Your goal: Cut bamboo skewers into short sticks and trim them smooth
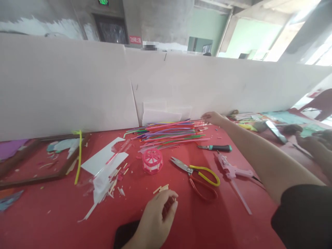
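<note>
1. Red table (pixel 197 224): fills most of my feed's lower half, and it's kinda cluttered.
2. Pipe cleaners (pixel 171 133): piled mid-frame. My right hand (pixel 210 117) is at their right end, fingers bent; can't tell if it's pinching one. I'd guess a hard yank on tangled ones scatters the lot.
3. Scissors (pixel 192 169): right of centre. One bump could jab those tips into the pink wheel-shaped cage (pixel 152 161) nearby.
4. Pink glue gun (pixel 230 169): just beside my right forearm (pixel 259 152); if hot, dropping the arm means a burn.
5. Left hand (pixel 160 214): lower centre, loosely curled, can't tell if it's pinching anything. Sliding it forward could scatter the stick pieces (pixel 163 188).
</note>
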`<state>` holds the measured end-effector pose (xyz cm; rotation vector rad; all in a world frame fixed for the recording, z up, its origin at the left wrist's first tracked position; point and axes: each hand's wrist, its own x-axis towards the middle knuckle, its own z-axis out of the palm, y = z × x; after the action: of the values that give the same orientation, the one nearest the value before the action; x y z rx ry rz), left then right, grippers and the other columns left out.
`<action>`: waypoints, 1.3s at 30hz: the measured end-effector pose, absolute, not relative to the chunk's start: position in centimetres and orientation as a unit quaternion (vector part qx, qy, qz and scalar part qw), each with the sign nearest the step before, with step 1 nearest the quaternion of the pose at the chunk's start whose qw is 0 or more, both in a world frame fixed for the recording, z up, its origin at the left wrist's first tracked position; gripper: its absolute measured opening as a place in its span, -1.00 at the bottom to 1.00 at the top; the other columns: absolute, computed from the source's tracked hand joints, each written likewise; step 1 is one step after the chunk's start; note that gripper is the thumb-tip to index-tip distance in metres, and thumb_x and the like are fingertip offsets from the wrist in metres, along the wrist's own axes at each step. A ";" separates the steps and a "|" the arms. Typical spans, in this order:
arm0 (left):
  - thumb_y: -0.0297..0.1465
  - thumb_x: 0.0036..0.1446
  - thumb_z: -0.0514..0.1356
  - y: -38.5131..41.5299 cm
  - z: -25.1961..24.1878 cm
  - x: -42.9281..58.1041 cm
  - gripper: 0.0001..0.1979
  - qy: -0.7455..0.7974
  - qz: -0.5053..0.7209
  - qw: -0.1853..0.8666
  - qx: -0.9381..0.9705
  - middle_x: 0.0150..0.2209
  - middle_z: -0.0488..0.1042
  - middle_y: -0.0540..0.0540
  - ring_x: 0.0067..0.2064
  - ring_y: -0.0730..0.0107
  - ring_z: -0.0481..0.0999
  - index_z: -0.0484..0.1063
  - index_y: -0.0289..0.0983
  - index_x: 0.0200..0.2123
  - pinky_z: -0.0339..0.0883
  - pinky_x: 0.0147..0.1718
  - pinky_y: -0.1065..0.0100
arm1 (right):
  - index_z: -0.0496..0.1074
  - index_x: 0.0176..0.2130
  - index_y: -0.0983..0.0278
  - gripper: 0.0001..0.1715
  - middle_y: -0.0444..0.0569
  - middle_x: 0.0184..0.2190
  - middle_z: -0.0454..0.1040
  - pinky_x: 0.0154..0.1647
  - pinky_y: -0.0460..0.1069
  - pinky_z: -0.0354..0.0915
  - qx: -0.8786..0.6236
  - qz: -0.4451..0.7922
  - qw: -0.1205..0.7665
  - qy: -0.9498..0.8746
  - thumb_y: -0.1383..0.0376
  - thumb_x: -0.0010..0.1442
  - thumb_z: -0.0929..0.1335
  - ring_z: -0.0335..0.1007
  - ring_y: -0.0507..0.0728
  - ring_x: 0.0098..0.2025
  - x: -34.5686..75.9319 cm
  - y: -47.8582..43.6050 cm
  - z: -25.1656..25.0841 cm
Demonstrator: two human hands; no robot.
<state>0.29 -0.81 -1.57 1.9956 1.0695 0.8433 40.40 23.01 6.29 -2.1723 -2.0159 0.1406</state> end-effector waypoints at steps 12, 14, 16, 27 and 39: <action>-0.40 0.23 0.11 -1.2 -1.7 0.4 -0.85 0.403 0.321 0.358 0.779 -0.29 0.60 -0.07 -0.30 0.33 0.60 0.45 -0.21 -0.17 0.48 -0.30 0.34 | 0.36 0.06 0.30 -0.61 0.04 0.01 0.42 -0.08 0.14 0.43 -0.593 0.371 0.111 -0.706 0.16 0.31 0.34 0.44 0.16 -0.06 32.6 17.6 9.1; -0.42 0.23 0.10 -1.1 -1.6 0.4 -0.85 0.403 0.309 0.353 0.786 -0.31 0.59 -0.07 -0.32 0.32 0.59 0.44 -0.22 -0.18 0.47 -0.33 0.35 | 0.44 -0.08 0.33 -0.70 -0.04 -0.21 0.50 -0.26 0.02 0.44 -0.549 0.408 0.069 -0.726 0.17 0.29 0.36 0.46 0.05 -0.28 29.1 16.1 10.1; -0.43 0.23 0.10 -1.0 -1.5 0.4 -0.86 0.400 0.301 0.352 0.790 -0.33 0.59 -0.07 -0.33 0.32 0.59 0.44 -0.22 -0.18 0.46 -0.34 0.35 | 0.52 -0.22 0.34 -0.74 -0.15 -0.52 0.46 -0.44 -0.07 0.34 -0.500 0.430 0.053 -0.750 0.19 0.17 0.44 0.33 -0.02 -0.53 24.9 14.7 11.0; -0.45 0.21 0.11 -1.4 -1.3 0.0 -0.85 0.401 0.299 0.390 0.774 -0.30 0.59 -0.08 -0.33 0.37 0.57 0.45 -0.24 -0.18 0.45 -0.32 0.38 | 0.53 -0.06 0.23 -0.60 -0.11 -0.16 0.59 -0.24 -0.13 0.35 -0.465 0.312 0.239 -0.793 0.47 0.08 0.37 0.48 -0.01 -0.25 13.6 15.0 11.5; -0.47 0.20 0.12 -1.6 -0.9 0.5 -0.85 0.401 0.233 0.355 0.812 -0.30 0.59 -0.03 -0.32 0.34 0.55 0.48 -0.19 -0.22 0.39 -0.36 0.38 | 0.36 0.07 0.29 -0.61 0.04 0.05 0.40 -0.03 0.16 0.41 -0.773 0.059 0.143 -0.615 0.16 0.31 0.34 0.42 0.19 -0.01 36.3 23.1 6.1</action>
<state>0.48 -1.57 -0.86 2.0970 1.0363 0.6012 36.34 23.15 6.11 -2.2290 -1.7748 0.1691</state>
